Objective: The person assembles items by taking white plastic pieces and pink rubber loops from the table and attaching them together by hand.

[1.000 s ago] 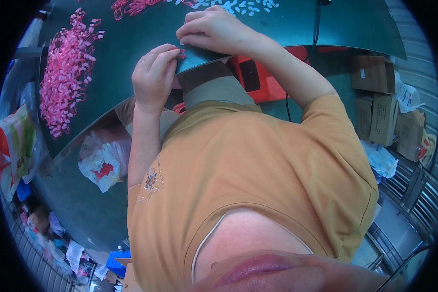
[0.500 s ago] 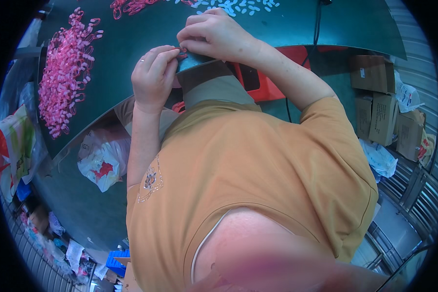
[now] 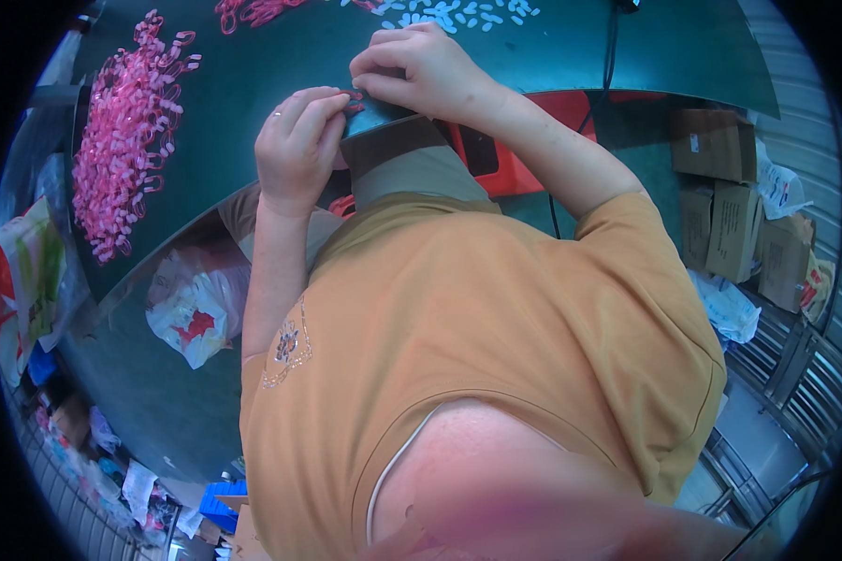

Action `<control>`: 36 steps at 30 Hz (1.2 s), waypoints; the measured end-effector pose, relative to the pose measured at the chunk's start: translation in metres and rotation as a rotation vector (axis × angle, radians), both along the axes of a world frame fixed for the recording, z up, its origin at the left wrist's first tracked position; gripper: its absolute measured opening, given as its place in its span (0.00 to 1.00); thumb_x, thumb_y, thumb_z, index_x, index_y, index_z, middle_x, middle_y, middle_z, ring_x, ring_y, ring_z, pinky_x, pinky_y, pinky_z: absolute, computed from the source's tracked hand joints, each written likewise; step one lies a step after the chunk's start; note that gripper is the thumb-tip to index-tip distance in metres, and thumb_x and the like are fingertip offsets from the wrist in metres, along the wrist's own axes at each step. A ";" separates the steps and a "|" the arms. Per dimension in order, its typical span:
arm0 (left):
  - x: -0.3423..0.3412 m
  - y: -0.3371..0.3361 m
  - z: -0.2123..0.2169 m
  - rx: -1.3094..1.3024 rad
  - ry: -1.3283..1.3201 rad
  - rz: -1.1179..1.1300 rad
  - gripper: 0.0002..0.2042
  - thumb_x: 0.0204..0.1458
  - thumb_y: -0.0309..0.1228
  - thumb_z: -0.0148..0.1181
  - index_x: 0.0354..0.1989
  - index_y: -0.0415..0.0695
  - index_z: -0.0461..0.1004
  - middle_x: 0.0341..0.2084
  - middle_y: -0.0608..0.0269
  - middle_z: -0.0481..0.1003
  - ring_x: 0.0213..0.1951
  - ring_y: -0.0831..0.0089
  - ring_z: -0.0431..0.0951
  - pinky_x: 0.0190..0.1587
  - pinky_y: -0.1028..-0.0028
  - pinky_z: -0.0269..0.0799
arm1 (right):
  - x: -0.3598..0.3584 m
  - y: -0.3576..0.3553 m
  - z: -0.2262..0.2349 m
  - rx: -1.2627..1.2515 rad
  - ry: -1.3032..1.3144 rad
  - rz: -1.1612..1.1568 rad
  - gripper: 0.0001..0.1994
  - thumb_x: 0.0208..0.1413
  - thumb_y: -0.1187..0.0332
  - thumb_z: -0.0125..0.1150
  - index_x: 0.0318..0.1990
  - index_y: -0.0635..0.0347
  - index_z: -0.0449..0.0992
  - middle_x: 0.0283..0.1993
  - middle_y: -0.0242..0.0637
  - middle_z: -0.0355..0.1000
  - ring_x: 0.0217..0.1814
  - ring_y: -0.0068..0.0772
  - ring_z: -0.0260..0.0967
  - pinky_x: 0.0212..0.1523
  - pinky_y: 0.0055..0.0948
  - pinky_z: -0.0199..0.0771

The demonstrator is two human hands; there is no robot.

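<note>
Close to the table's near edge, my left hand [image 3: 299, 145] pinches a small red loop-like piece [image 3: 355, 106] between thumb and fingertips. My right hand [image 3: 421, 70] meets it there, thumb and forefinger pressed together at the same piece; its exact shape is mostly hidden by the fingers. To the left lies a long heap of pink-red loops with pale tabs [image 3: 122, 150]. Beyond my hands, small white oval pieces [image 3: 458, 13] are scattered on the dark green table [image 3: 253, 84], and a bunch of plain red loops [image 3: 262, 11] lies at the far edge of view.
A black cable [image 3: 610, 56] crosses the table on the right and hangs down past a red plastic container [image 3: 524, 168] below the edge. Cardboard boxes [image 3: 716, 145] are stacked at the right. A white plastic bag [image 3: 192, 309] hangs below the table on the left.
Both hands have shifted very slightly to the right, still pinched together at the red piece. The heap and the scattered pieces look the same.
</note>
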State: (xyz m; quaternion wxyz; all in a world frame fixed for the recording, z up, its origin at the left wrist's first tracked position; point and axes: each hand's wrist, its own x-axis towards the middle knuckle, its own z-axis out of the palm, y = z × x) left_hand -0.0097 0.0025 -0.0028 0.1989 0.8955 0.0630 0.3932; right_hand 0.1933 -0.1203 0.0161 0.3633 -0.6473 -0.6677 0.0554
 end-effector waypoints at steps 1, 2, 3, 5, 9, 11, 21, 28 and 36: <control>0.000 0.000 0.000 0.003 0.001 0.005 0.09 0.52 0.21 0.73 0.41 0.44 0.83 0.40 0.60 0.86 0.41 0.60 0.87 0.44 0.66 0.83 | 0.000 0.000 0.002 -0.023 0.071 0.014 0.07 0.64 0.62 0.69 0.42 0.52 0.88 0.37 0.29 0.81 0.43 0.36 0.81 0.59 0.39 0.71; -0.001 -0.001 -0.001 0.001 0.002 0.006 0.09 0.52 0.21 0.73 0.41 0.44 0.83 0.40 0.60 0.86 0.41 0.60 0.87 0.44 0.66 0.83 | -0.002 -0.001 0.001 -0.024 0.071 0.015 0.07 0.64 0.62 0.69 0.42 0.52 0.88 0.37 0.29 0.81 0.43 0.36 0.81 0.59 0.39 0.71; -0.001 0.000 -0.001 0.003 0.003 0.009 0.09 0.52 0.21 0.73 0.41 0.44 0.83 0.40 0.60 0.86 0.41 0.61 0.87 0.44 0.66 0.83 | -0.004 -0.001 0.000 -0.003 0.002 0.017 0.07 0.64 0.62 0.69 0.42 0.52 0.88 0.37 0.29 0.81 0.43 0.36 0.81 0.58 0.39 0.71; -0.001 0.000 -0.001 0.005 0.003 0.011 0.09 0.52 0.21 0.73 0.41 0.45 0.83 0.40 0.61 0.85 0.41 0.61 0.87 0.44 0.66 0.83 | -0.005 -0.001 -0.002 0.018 -0.067 0.019 0.07 0.64 0.62 0.70 0.42 0.52 0.88 0.37 0.29 0.81 0.42 0.36 0.81 0.57 0.39 0.72; 0.000 0.001 0.000 0.009 -0.005 -0.006 0.09 0.53 0.21 0.73 0.41 0.45 0.83 0.40 0.61 0.85 0.40 0.61 0.87 0.44 0.66 0.83 | -0.005 -0.001 -0.001 -0.040 -0.078 -0.004 0.09 0.65 0.57 0.69 0.42 0.47 0.90 0.41 0.26 0.84 0.45 0.34 0.82 0.61 0.40 0.70; 0.000 0.000 0.000 0.013 -0.013 -0.008 0.09 0.53 0.21 0.73 0.41 0.45 0.83 0.39 0.61 0.85 0.40 0.61 0.87 0.43 0.66 0.83 | -0.005 -0.002 -0.001 -0.043 -0.096 -0.007 0.08 0.65 0.57 0.69 0.41 0.47 0.90 0.41 0.26 0.84 0.45 0.33 0.82 0.61 0.41 0.70; -0.001 -0.001 0.000 0.012 -0.011 -0.001 0.09 0.52 0.21 0.73 0.41 0.45 0.83 0.39 0.62 0.85 0.39 0.63 0.86 0.42 0.66 0.83 | -0.008 -0.007 0.003 0.024 -0.117 -0.008 0.05 0.63 0.63 0.71 0.41 0.50 0.87 0.36 0.28 0.79 0.42 0.34 0.79 0.64 0.40 0.68; 0.000 0.000 -0.001 0.032 -0.017 0.001 0.09 0.52 0.21 0.73 0.41 0.46 0.83 0.39 0.63 0.85 0.39 0.63 0.87 0.41 0.67 0.83 | -0.009 -0.006 0.002 -0.017 -0.119 -0.024 0.08 0.63 0.58 0.69 0.39 0.48 0.89 0.40 0.25 0.84 0.43 0.30 0.82 0.63 0.41 0.69; -0.001 0.000 -0.002 0.030 -0.034 -0.002 0.10 0.52 0.21 0.74 0.41 0.46 0.83 0.38 0.63 0.85 0.38 0.64 0.86 0.40 0.67 0.83 | -0.013 -0.008 0.006 -0.015 -0.165 -0.027 0.08 0.63 0.59 0.69 0.40 0.49 0.89 0.40 0.26 0.84 0.44 0.32 0.82 0.64 0.42 0.70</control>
